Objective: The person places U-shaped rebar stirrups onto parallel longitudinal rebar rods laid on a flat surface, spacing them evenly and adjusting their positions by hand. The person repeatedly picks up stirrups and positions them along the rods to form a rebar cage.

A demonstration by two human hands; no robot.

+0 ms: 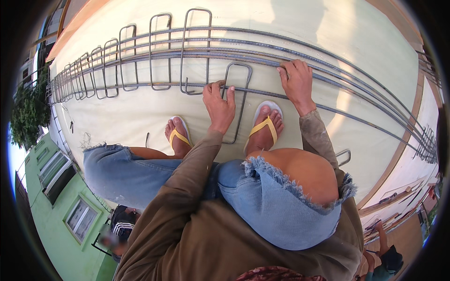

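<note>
My left hand (219, 107) is closed with thumb and fingers on a bent steel stirrup (244, 96), where it crosses the nearest long steel bar. This stirrup leans toward me, its lower end between my feet. Further right, my right hand (299, 85) has its fingers curled over the bundle of ribbed rebar (255, 59). The bars run left to right in front of me. Several more rectangular stirrups (182, 51) hang around them to the left, packed closer at the far left end.
My feet in yellow-strapped flip-flops (270, 122) stand just this side of the bars on a pale surface. A loose bent steel piece (345, 158) lies beside my right knee, a short hooked rod (147, 139) to the left. People are at both lower edges; a green building (51, 206) stands left.
</note>
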